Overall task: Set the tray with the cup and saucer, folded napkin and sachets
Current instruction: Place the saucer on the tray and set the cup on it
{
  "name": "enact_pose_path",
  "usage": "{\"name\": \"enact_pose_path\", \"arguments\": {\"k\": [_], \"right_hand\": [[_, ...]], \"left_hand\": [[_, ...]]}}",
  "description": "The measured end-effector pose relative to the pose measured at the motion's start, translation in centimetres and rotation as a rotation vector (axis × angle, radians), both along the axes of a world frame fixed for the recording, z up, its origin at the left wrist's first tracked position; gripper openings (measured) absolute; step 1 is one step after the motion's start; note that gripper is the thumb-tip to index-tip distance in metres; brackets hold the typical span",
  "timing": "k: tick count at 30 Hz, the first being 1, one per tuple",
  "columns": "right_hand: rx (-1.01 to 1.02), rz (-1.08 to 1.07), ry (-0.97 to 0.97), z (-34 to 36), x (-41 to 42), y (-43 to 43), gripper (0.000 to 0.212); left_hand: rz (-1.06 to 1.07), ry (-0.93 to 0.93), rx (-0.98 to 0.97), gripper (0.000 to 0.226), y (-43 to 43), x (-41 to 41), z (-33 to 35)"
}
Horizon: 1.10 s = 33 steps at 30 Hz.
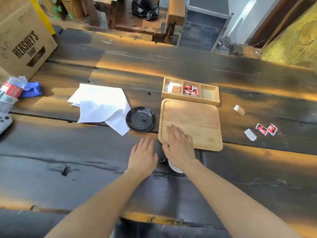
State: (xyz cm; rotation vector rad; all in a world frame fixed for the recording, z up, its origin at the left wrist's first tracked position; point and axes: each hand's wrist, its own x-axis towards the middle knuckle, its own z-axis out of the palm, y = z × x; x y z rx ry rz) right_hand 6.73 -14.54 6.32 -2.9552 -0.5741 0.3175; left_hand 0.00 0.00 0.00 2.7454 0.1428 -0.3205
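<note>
My left hand [143, 154] lies flat and open on the dark wooden counter [72, 169], fingers spread, holding nothing, just left of the tray's near left corner. My right hand [179, 146] is open too, palm down, fingers resting on the near left part of the wooden tray [197, 115], gripping nothing. Under my right wrist a bit of something white [175, 168] shows at the counter; mostly hidden, cannot tell if it is the cup.

The tray is bare apart from my fingers. Black saucer [141, 119] sits on the counter just beside the tray's left edge, no cup on it. White napkin [101, 105] lies unfolded and rumpled left of the saucer, one corner reaching down next to the saucer's rim.

Behind the tray, nearly touching its far edge, a wooden organizer box [190, 98] with three compartments: left one has white and brown sachets [173, 88], middle one red sachets [190, 90], right one has nothing visible in it.

Loose sachets on the counter right of the tray: two red ones [266, 129] side by side, a white one [250, 134] just left of them, a brown-and-white one [239, 109] farther back.

Far left: cardboard box [25, 42] marked Hershey's Syrup, blue cloth [32, 90], plastic-wrapped packs [10, 93].
</note>
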Motion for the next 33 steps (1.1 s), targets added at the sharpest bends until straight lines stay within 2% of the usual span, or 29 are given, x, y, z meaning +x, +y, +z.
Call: {"name": "enact_pose_path", "arguments": {"k": [6, 15, 24, 26, 29, 33], "right_hand": [[0.013, 0.06, 0.057, -4.1, 2.9, 1.5, 0.058], [0.199, 0.095, 0.131, -7.9, 10.3, 6.2, 0.043], [0.191, -0.147, 0.128, -10.7, 15.9, 11.1, 0.018], [0.253, -0.216, 0.202, -10.8, 16.9, 11.1, 0.014], [0.417, -0.338, 0.317, -10.3, 17.9, 10.5, 0.024], [0.594, -0.477, 0.261, -9.4, 18.1, 7.6, 0.03]], "left_hand": [[0.026, 0.074, -0.003, 0.064, -0.2, 1.4, -5.8], [0.038, -0.124, 0.097, 0.065, 0.9, 5.0, -9.6], [0.058, -0.147, 0.094, 0.067, 0.9, 5.1, -10.1], [0.057, -0.143, 0.1, 0.068, 0.9, 5.1, -10.1], [0.063, -0.135, 0.102, 0.068, 0.9, 5.2, -10.2], [0.066, -0.124, 0.106, 0.069, 0.8, 5.2, -10.1]]}}
